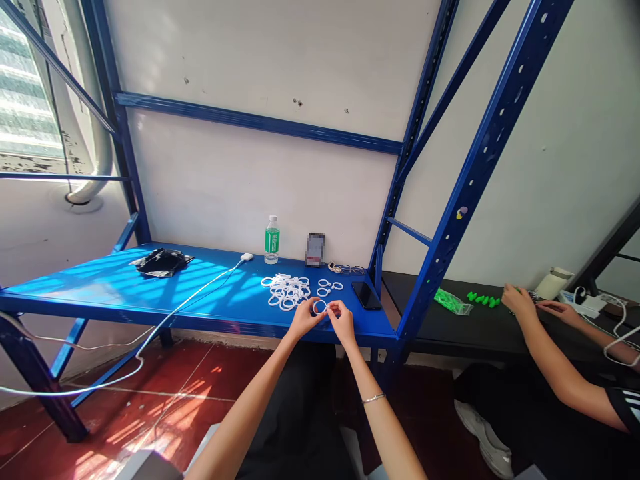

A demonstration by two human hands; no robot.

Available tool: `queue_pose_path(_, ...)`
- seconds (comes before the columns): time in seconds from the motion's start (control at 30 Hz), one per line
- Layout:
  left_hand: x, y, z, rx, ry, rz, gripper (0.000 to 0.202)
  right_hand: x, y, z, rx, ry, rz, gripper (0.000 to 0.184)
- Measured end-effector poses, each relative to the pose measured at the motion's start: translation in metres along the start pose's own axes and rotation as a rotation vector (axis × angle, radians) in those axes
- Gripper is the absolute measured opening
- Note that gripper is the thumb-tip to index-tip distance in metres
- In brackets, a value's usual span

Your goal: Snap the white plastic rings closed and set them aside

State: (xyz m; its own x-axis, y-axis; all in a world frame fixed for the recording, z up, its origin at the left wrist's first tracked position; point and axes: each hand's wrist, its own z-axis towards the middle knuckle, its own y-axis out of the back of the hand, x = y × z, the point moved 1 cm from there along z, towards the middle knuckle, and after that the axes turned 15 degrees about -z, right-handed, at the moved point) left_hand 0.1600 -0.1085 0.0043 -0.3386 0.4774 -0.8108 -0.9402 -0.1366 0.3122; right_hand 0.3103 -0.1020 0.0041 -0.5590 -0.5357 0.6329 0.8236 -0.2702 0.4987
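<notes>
Between my two hands, at the front edge of the blue table (215,310), is a white ring (320,301). My left hand (304,320) pinches its left side, and my right hand (341,321) has its fingertips closed at the right side. Just beyond my left hand lies a pile of white rings (287,291). A few loose white rings (324,292) sit apart from it, to the right. A black phone (367,295) lies flat to the right of my right hand.
Behind the rings stand a water bottle (272,240) and an upright phone (315,249); glasses (350,269) lie nearby. Black plastic bags (163,263) and a white cable (200,291) are leftward. Blue rack posts (467,187) rise rightward; beyond, another person's hands (520,301) work beside green pieces (484,299).
</notes>
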Motion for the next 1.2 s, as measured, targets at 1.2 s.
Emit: queue_pose_path(1.2,-0.0019,-0.0016,-0.0006,0.081,-0.085,0.053,0.037,0.0088,0.0037,-0.0014,0.053,0.079,0.063,0.026)
